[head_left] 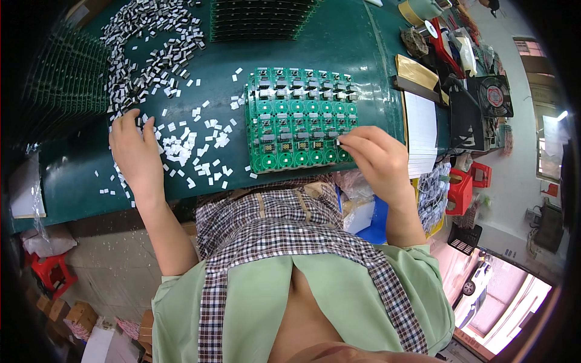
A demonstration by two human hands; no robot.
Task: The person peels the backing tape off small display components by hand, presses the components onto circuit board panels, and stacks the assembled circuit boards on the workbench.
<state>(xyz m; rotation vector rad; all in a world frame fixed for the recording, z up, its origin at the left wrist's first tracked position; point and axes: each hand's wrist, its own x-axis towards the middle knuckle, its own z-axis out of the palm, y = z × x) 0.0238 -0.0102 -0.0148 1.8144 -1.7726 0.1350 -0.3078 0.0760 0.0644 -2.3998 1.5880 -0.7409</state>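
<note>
A green circuit board panel (281,124), made of repeated small boards, lies in front of me on the table. Its lower row bears several small digit displays (302,146). My right hand (381,158) is at the panel's right side, thumb and forefinger pinched on a small digit display (338,142) just over that row; the fingers partly hide it. To the left, my left hand (136,154) rests with thumb and fingers apart at the edge of the scattered displays. White-faced displays (180,147) lie loose between this hand and the panel.
A large heap of displays (151,66) covers the table's far left. Stacked green boards (260,18) stand at the back, with more (66,85) at the left. On the right are white sheets (422,130), a gold-coloured pad (417,71) and a black fan (491,95).
</note>
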